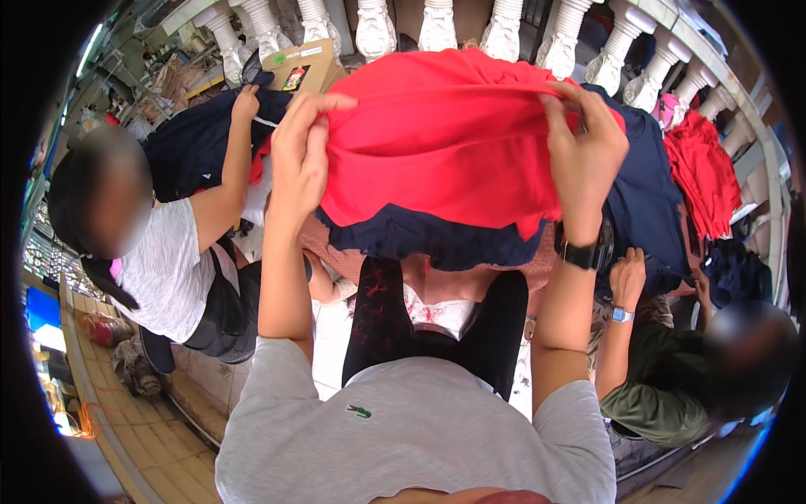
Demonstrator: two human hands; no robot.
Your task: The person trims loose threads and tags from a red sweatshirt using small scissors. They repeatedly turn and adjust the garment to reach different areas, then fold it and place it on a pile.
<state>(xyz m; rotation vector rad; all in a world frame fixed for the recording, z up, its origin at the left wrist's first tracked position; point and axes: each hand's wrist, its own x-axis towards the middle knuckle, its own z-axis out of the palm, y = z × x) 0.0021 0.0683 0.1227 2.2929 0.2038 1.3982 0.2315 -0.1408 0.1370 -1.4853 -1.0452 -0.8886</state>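
Observation:
A bright red garment is stretched out between my two hands, over a dark navy garment that shows below its near edge. My left hand pinches its left side, thumb and fingers closed on the cloth. On the right side, my right hand grips the fabric between thumb and fingers, with a dark watch on that wrist. Folds run across the red cloth from one hand to the other. What kind of garment it is cannot be made out.
At left a co-worker in a light shirt handles navy cloth; at right another in dark green touches navy cloth. A cardboard box stands beyond my left hand. White balusters line the far side. More red cloth lies right.

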